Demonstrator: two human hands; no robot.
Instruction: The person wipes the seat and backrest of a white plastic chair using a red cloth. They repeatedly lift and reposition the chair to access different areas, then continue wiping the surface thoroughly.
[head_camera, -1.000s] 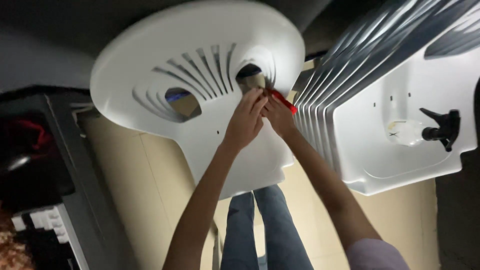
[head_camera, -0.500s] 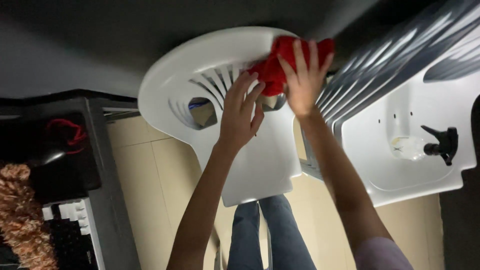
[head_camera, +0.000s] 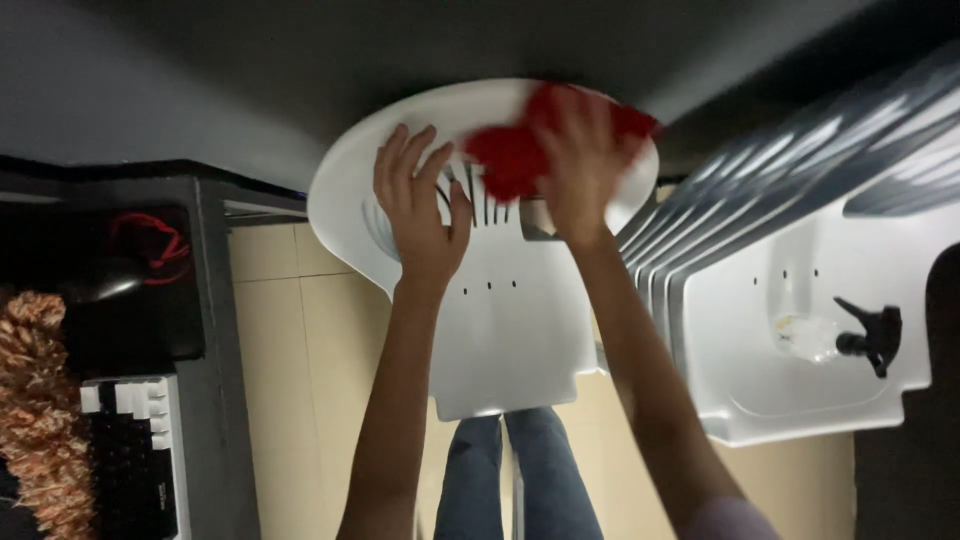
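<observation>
Chairs (head_camera: 500, 330): two; red cloth (head_camera: 520, 150): one

Home room: tiled floor (head_camera: 300, 330), plastic chairs (head_camera: 510, 340), keyboard (head_camera: 130, 460).

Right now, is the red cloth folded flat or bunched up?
Bunched up: the red cloth sits crumpled under the right hand on the white plastic chair's backrest, though motion blur hides details.

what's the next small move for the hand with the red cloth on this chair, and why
Probably sweep the red cloth sideways along the slats toward the left hand. The right hand presses the cloth on the upper backrest of the white plastic chair, blurred mid-wipe, while the left hand is braced flat on the slats. The slatted part under and beside that hand looks not yet covered.
</observation>
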